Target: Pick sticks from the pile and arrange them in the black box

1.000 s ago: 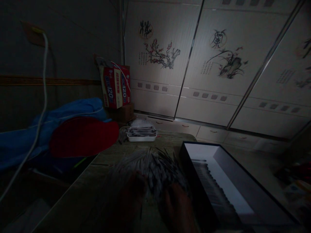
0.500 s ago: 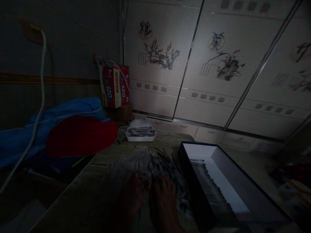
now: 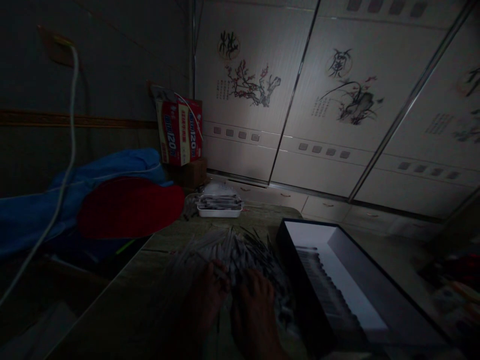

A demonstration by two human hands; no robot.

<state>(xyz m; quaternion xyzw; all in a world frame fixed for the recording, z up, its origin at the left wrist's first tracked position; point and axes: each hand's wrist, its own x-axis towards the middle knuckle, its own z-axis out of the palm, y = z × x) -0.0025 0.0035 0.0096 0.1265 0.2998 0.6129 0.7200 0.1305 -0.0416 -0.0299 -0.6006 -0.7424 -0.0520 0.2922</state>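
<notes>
In dim light, a spread pile of thin pen-like sticks (image 3: pixel 232 250) covers the middle of the table, clear ones on the left and dark ones on the right. At the near side of the pile, my left hand (image 3: pixel 210 295) is closed, its fingers pinched on a slim pen-like stick. Close beside it is my right hand (image 3: pixel 257 307), fingers curled down at the dark sticks; what they grip is hidden. To the right stands a dark-edged open box (image 3: pixel 356 280) with a white inside, where a row of similar sticks (image 3: pixel 330 292) lies side by side.
A white tray (image 3: pixel 219 213) filled with similar sticks sits at the table's (image 3: pixel 146 280) far edge. Left are a red rounded item (image 3: pixel 131 207), blue cloth (image 3: pixel 112 167) and a hanging white cable (image 3: pixel 71 135). A red printed carton (image 3: pixel 180 132) stands behind, near sliding panels (image 3: pixel 247 155).
The view has shifted slightly, moving the scene a little to the right. My hands stay close together over the pile, with small finger movements.
</notes>
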